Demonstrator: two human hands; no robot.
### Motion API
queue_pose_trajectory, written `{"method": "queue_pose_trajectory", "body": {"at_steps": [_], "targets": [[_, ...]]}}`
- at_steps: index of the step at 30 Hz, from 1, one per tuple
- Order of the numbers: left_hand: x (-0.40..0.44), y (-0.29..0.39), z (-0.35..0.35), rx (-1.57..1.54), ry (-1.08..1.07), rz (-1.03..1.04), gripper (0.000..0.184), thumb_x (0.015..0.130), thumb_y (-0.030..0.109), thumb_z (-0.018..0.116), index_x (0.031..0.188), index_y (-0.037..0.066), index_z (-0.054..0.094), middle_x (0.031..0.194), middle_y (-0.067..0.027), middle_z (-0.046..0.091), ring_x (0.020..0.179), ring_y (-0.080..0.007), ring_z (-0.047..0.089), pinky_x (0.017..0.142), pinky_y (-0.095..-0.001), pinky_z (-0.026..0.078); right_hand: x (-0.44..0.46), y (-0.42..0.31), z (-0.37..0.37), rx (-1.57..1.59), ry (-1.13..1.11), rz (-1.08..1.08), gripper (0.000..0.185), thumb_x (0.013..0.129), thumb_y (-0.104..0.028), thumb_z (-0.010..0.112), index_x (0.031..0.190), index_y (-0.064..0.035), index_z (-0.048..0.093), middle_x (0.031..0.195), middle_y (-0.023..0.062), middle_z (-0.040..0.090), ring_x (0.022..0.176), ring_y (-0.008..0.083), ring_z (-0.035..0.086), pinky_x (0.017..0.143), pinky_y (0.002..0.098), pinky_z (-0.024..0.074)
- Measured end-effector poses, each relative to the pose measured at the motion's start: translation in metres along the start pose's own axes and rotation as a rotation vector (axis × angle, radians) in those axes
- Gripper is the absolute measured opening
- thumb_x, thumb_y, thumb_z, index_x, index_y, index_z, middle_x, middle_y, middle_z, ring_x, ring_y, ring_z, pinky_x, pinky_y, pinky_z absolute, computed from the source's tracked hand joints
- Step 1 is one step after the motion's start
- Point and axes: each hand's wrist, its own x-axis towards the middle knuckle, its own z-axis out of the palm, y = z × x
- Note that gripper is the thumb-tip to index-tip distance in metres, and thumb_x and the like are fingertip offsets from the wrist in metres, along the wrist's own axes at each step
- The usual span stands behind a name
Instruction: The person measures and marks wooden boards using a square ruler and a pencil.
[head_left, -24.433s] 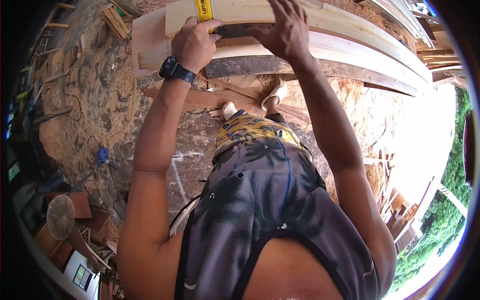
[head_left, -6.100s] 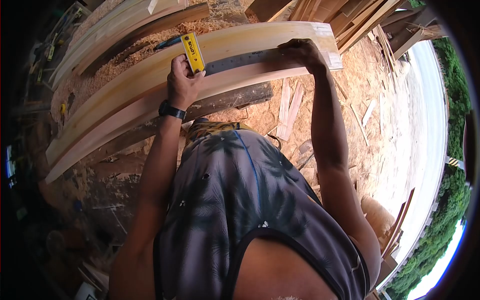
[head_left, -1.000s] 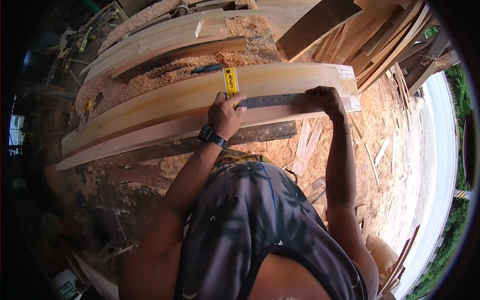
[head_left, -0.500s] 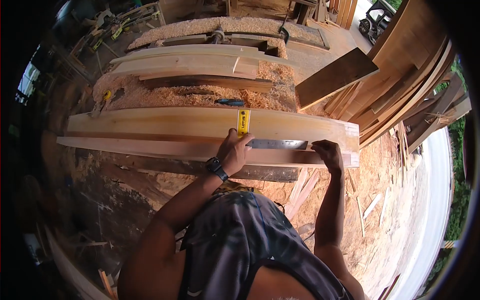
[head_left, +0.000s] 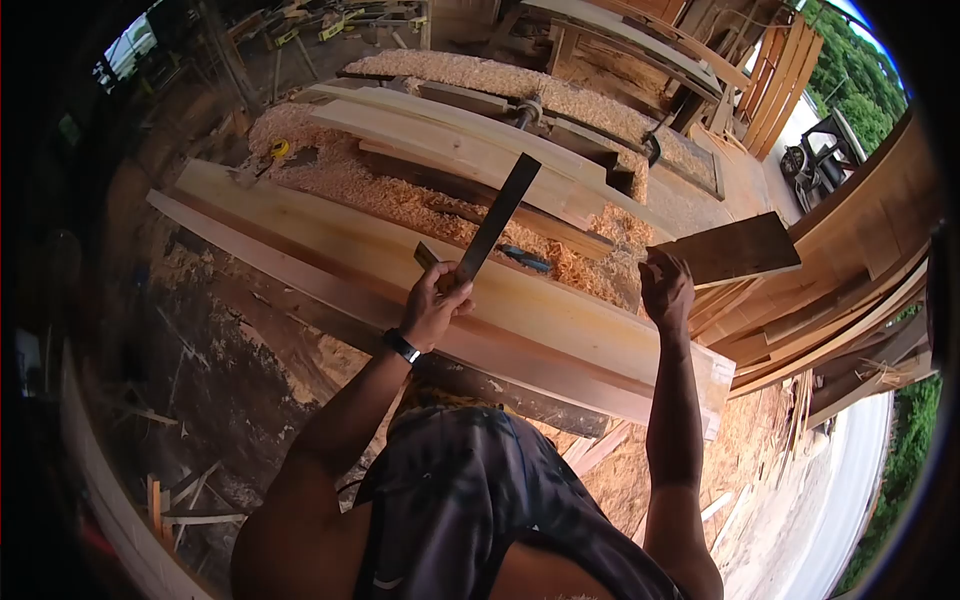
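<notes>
My left hand [head_left: 436,312], with a watch on the wrist, is closed around a try square [head_left: 503,212]. Its dark blade points up and away, and its short stock shows to the left of my fingers. The square is raised above a long pale timber [head_left: 560,315] that has a stepped, lower reddish edge. My right hand [head_left: 667,292] hovers over the right part of this timber, fingers curled and pinched together. Whatever they hold, if anything, I cannot make out. Behind the timber a blue-and-black tool [head_left: 525,259] lies among wood shavings.
Several planks [head_left: 450,140] lie on the shavings behind the timber. A yellow tape measure [head_left: 279,149] sits at the far left. One dark board [head_left: 735,250] juts out at the right, near stacked wide boards [head_left: 840,310]. A vehicle [head_left: 822,160] stands outside.
The try square has come up off the timber in my left hand and turned, its blade now pointing away. My right hand has lifted away from the blade's end. The view has tilted.
</notes>
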Motion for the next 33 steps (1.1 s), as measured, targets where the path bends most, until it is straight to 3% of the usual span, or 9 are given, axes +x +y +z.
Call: {"method": "queue_pose_trajectory", "body": {"at_steps": [2,7,11,13,17,24,29,31,33], "targets": [[0.002,0.007,-0.012,-0.019,0.085,0.02,0.029,0.101,0.01,0.069,0.126,0.005,0.056,0.103,-0.0003,0.061,0.082,-0.0106,0.065,0.074,-0.0284,0.06,0.037,0.0,0.008,-0.131,0.062,-0.109,0.051,0.077,-0.013,0.081,0.126,-0.0114,0.069,0.119,0.0138,0.071,0.109,0.0377,0.064,0.09,0.0449,0.0531],[0.01,0.015,-0.06,-0.06,0.154,0.084,0.037,0.1,0.011,0.07,0.132,0.005,0.054,0.103,-0.0018,0.061,0.082,-0.0134,0.067,0.075,-0.0301,0.059,0.106,0.025,0.038,-0.219,-0.142,-0.271,0.071,0.069,-0.017,0.087,0.134,-0.008,0.063,0.119,0.012,0.07,0.105,0.0357,0.062,0.094,0.0455,0.0496],[0.007,0.051,-0.086,-0.1,0.278,0.052,0.04,0.1,0.013,0.07,0.135,0.005,0.051,0.107,-0.0028,0.061,0.084,-0.016,0.069,0.075,-0.0323,0.059,0.126,0.043,0.063,-0.206,-0.299,-0.322,0.065,0.067,-0.02,0.09,0.127,-0.0069,0.069,0.111,0.0133,0.075,0.104,0.0349,0.063,0.093,0.0453,0.0514],[0.004,0.067,-0.098,-0.146,0.313,0.035,0.04,0.1,0.015,0.068,0.135,0.008,0.051,0.109,-0.0022,0.061,0.085,-0.0173,0.07,0.077,-0.0344,0.059,0.13,0.042,0.068,-0.19,-0.275,-0.338,0.056,0.066,-0.018,0.089,0.118,-0.0057,0.073,0.099,0.0158,0.076,0.093,0.0368,0.067,0.084,0.0463,0.0555],[-0.003,0.086,-0.135,-0.195,0.43,0.14,0.036,0.102,0.015,0.065,0.135,0.012,0.052,0.108,0.0003,0.061,0.087,-0.0177,0.07,0.082,-0.0358,0.058,0.151,0.058,0.067,0.175,-0.521,-0.145,0.04,0.064,-0.015,0.086,0.098,0.0009,0.071,0.076,0.0132,0.071,0.067,0.0235,0.066,0.063,0.0382,0.0543],[-0.018,0.091,-0.154,-0.21,0.661,0.242,0.036,0.102,0.017,0.067,0.135,0.015,0.054,0.109,0.002,0.062,0.088,-0.0189,0.07,0.082,-0.0368,0.059,0.095,-0.029,0.04,0.338,-0.822,0.035,0.045,0.063,-0.017,0.093,0.096,0.0004,0.067,0.078,0.0038,0.066,0.071,0.0126,0.056,0.063,0.0329,0.0475],[-0.017,0.083,-0.145,-0.242,0.717,0.26,0.034,0.102,0.019,0.068,0.133,0.017,0.056,0.109,0.0008,0.062,0.089,-0.0207,0.07,0.084,-0.0391,0.06,0.031,-0.065,0.073,0.455,-0.874,-0.025,0.053,0.062,-0.024,0.098,0.1,-0.0007,0.069,0.081,0.0089,0.071,0.073,0.0175,0.065,0.068,0.0371,0.054],[-0.01,0.074,-0.139,-0.301,0.703,0.196,0.031,0.102,0.019,0.067,0.131,0.017,0.056,0.108,0.0003,0.061,0.089,-0.0209,0.07,0.085,-0.04,0.06,0.013,-0.066,0.096,0.146,-0.88,-0.069,0.059,0.061,-0.03,0.097,0.104,-0.0023,0.069,0.091,0.0149,0.073,0.081,0.0305,0.072,0.075,0.0428,0.0574],[-0.004,0.07,-0.129,-0.303,0.675,0.188,0.027,0.103,0.017,0.065,0.129,0.017,0.057,0.106,-0.0002,0.061,0.089,-0.0217,0.071,0.085,-0.0413,0.06,0.0,-0.069,0.11,0.2,-0.875,-0.04,0.059,0.06,-0.033,0.096,0.104,-0.0034,0.07,0.097,0.0163,0.073,0.086,0.0366,0.07,0.078,0.0446,0.0569]]}}
